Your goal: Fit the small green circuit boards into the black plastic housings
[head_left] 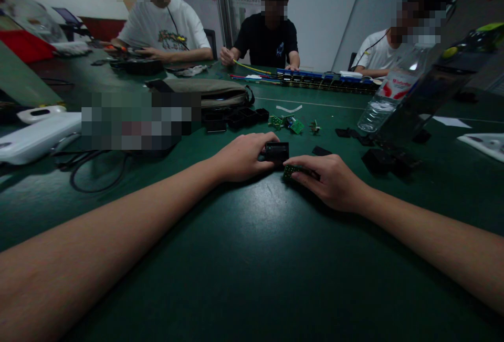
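Note:
My left hand [246, 157] is closed around a small black plastic case [277, 151], its thumb and fingers on either side. Close by on the right, my right hand [328, 179] pinches a small green circuit board [290, 173] between thumb and fingertips. The board is just below and right of the case; whether the two touch I cannot tell. Behind my right hand lies a flat black piece [322, 151]. Farther back are several loose green circuit boards [293, 124] and a group of black plastic cases [236, 117].
A clear water bottle [397, 87] and a dark bottle [441, 84] stand at the right, near black cases [389, 161]. A grey-green bag [212, 92] lies behind the parts. A black cable [98, 174] and white device [39, 134] are at the left. Several people sit across the table.

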`<state>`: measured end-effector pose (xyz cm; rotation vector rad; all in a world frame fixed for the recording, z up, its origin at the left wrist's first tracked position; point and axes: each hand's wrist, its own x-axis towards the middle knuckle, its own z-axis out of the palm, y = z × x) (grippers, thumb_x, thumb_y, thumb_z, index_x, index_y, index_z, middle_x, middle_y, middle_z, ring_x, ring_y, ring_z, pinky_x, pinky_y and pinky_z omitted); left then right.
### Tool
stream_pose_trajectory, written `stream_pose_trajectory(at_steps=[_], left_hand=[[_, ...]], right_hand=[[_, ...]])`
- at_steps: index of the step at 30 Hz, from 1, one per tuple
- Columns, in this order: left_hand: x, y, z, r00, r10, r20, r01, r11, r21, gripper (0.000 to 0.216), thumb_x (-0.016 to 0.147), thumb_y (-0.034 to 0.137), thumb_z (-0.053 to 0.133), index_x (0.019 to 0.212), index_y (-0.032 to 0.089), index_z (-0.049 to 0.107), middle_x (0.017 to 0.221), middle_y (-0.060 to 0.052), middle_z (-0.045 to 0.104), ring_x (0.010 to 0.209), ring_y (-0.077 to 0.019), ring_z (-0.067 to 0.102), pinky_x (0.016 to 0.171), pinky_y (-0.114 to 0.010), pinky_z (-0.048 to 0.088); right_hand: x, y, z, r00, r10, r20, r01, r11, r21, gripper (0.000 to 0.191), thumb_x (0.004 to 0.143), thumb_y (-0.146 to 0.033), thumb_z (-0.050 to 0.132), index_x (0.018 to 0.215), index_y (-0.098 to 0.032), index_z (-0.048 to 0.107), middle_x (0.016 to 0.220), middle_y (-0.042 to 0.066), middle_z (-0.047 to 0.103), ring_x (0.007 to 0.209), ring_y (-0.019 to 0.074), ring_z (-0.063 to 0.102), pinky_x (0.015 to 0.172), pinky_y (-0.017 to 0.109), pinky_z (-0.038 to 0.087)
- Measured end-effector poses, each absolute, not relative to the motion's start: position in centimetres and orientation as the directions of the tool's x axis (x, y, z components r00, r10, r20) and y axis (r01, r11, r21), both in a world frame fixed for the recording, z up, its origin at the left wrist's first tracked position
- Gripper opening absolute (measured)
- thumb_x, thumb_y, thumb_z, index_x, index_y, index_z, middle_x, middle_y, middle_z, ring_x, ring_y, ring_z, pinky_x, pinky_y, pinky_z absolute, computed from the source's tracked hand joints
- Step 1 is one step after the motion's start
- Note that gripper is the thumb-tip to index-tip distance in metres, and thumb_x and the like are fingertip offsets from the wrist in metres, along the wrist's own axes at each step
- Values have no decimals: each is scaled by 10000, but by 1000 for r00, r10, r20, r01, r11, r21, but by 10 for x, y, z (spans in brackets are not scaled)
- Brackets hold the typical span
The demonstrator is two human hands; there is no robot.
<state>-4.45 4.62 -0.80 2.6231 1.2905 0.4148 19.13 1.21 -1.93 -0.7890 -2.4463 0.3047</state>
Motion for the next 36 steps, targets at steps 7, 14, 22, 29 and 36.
stream_pose_trajectory(at_steps=[7,14,22,29,36], left_hand=[[-45,47,-9,585,793,169,741,-608,286,407,849,414,632,1189,195,585,1145,-91,700,1020,-262,660,859,-353,475],[-45,47,-9,579,800,161,744,-598,298,389,842,401,637,1171,200,590,1144,-88,702,1004,-252,659,857,-349,479],[-45,47,-8,586,793,170,733,-607,307,393,843,435,631,1160,204,592,1139,-85,699,1012,-254,658,857,-345,475],[-45,47,-9,582,795,171,741,-605,293,390,841,425,629,1163,208,591,1122,-78,706,999,-254,661,841,-340,476],[-45,47,-9,582,797,161,742,-601,297,398,841,401,640,1183,202,587,1141,-87,703,1017,-257,661,855,-348,478]], right_hand=[[191,11,-18,-663,613,431,467,788,-402,253,921,-222,602,1120,-122,725,743,27,705,567,104,534,584,244,381],[190,11,-17,-654,635,411,470,767,-437,268,915,-245,610,1125,-127,728,660,-4,649,527,93,473,564,244,345],[190,10,-17,-666,631,399,462,768,-443,263,930,-281,589,1089,-141,745,659,-6,655,527,91,474,573,240,343],[190,8,-15,-650,630,425,468,772,-429,200,926,-288,601,945,-145,739,611,-20,597,530,95,483,574,236,352],[190,8,-14,-616,621,485,464,784,-413,163,882,-281,666,788,-150,684,585,-47,488,538,91,447,576,237,343]])
